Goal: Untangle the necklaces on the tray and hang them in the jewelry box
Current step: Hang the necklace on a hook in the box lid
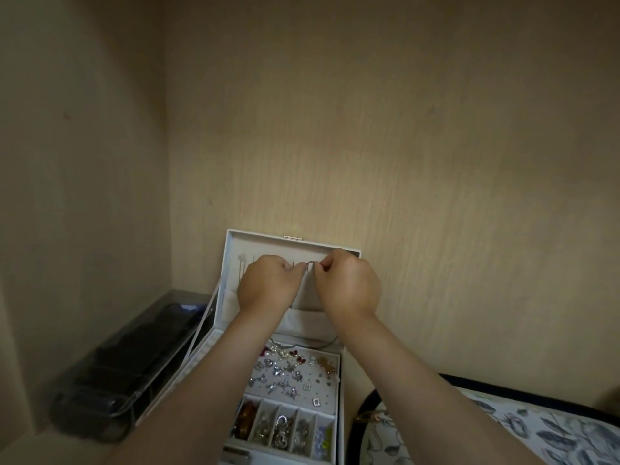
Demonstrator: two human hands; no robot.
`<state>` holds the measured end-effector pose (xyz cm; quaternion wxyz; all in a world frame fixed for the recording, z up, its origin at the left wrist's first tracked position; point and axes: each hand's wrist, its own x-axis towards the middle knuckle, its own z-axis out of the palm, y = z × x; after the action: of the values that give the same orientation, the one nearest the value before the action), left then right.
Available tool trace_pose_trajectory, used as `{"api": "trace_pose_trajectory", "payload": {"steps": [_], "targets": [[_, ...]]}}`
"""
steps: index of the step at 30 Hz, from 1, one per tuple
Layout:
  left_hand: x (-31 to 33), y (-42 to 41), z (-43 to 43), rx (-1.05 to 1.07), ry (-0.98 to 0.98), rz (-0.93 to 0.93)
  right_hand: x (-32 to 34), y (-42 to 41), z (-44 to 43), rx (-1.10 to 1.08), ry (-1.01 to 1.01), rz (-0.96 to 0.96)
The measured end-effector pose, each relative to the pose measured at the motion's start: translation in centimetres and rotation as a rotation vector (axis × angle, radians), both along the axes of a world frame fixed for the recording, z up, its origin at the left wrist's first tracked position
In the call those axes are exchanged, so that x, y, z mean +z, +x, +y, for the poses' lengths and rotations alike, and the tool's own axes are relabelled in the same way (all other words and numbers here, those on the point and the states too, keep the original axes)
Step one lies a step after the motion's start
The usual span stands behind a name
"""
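Necklace (310, 262) drawn across the gap between two pinching hands, high against the open lid (255, 241) of the jewelry box (338, 397).

Head view: left hand (268, 285) and right hand (349, 283) sit level, fingers curled, each thumb and forefinger nipping the chain. Only a short run shows, lying left to right between the fingertips, just in front of the lid's pale lining. The rest is hidden behind the hands. Any hook there is too small to tell. My read is that the hang depends on that sideways line meeting a hook behind it, between the two pinches, with both hands equally near. The floral tray (469, 380) lies well apart, lower right.
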<state>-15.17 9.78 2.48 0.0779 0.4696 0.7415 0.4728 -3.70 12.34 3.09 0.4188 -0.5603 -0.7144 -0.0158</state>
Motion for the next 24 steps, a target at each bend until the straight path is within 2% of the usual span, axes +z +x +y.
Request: {"api": "trace_pose_trajectory", "payload": {"steps": [5,7,17,19,21,23,24], "targets": [[0.4,0.3,0.1,0.056,0.046,0.026,1.0,0.0,-0.2,-0.004,-0.031,0.047],[0.8,0.4,0.2,0.059,0.009,0.05,1.4,0.1,-0.2,-0.003,-0.038,0.052],[0.1,0.6,-0.9,0.001,-0.105,0.082,-0.3,0.6,-0.7,0.082,-0.125,-0.121],[-0.3,0.6,-1.2,-0.112,-0.052,0.006,-0.8,0.8,-1.2,0.125,-0.149,-0.063],[-0.4,0.3,-1.6,-0.272,0.009,-0.185,-1.2,1.0,-1.7,0.175,-0.226,-0.016],[-0.3,0.1,-2.2,-0.411,0.031,-0.337,-1.4,1.1,-2.4,0.296,-0.386,0.104],[-0.4,0.0,-2.4,-0.449,0.033,-0.35,-1.4,1.0,-2.7,0.387,-0.501,0.226]]}}
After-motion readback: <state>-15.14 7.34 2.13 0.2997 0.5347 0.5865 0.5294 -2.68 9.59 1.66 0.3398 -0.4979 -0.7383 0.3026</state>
